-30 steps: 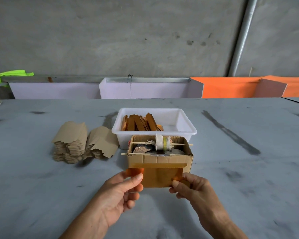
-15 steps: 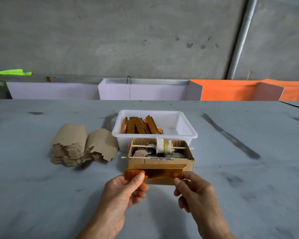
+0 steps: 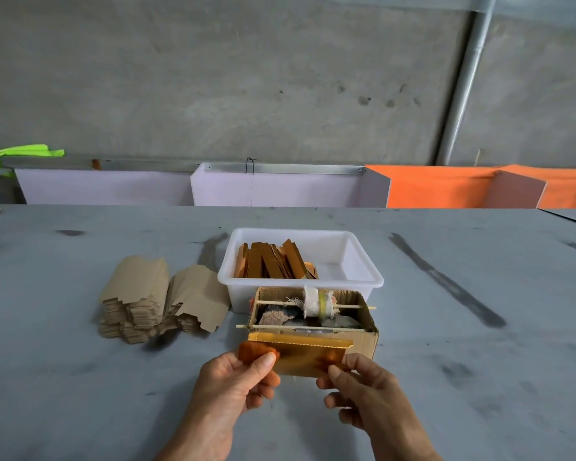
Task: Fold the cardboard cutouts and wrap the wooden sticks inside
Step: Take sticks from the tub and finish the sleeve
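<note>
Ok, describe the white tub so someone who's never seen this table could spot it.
On the grey table, look mid-table, just behind the small open cardboard box. The white tub is the only plastic thing, and it holds folded orange-gold pieces, unlike the plain brown cutout stacks beside it.

Glossy gold foil-faced cutout, matt brown cardboard box, smooth white plastic tub, matt kraft cutout stacks, scuffed grey painted table.

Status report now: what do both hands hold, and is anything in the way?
Left hand and right hand pinch the gold cutout at its ends. Top edge folded over. Cardboard box directly behind; nothing blocking.
</note>
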Motion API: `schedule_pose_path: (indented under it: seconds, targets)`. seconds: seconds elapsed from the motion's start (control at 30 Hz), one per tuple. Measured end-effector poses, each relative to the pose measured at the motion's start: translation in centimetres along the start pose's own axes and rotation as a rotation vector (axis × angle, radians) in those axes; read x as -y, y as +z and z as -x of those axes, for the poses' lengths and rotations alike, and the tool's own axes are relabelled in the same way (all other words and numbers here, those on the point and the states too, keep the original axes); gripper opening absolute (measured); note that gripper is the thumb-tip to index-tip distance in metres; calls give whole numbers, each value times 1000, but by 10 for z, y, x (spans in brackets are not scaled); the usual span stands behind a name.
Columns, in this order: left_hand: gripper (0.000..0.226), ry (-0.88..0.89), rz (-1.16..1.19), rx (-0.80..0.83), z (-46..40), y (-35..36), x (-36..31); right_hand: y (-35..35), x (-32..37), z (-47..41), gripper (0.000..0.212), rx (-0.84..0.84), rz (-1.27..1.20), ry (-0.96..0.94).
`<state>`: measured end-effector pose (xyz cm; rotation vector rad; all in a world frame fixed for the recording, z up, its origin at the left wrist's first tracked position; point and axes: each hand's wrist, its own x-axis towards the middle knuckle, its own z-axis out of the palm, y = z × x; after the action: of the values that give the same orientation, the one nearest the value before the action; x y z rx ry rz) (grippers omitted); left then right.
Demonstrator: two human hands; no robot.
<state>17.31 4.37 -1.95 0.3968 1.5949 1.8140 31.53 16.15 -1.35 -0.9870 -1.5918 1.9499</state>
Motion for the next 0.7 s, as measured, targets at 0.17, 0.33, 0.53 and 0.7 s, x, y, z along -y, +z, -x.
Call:
schedule_pose_path:
  seconds: [0.17,0.33,0.53,0.7]
  targets:
    - [16,-41,-8,3,-1,0,-6,2,5,-2,9,-21,11,16]
    - [14,-26,-24,-14,-4,4,-12,4,11,0,9,-40,-33,30]
    - [18,29,-70,-44,-8,9,-17,6,17,-4,7,-47,-76,52]
    - [17,80,-150,-89,-10,12,-16,8,16,-8,7,-50,-160,70]
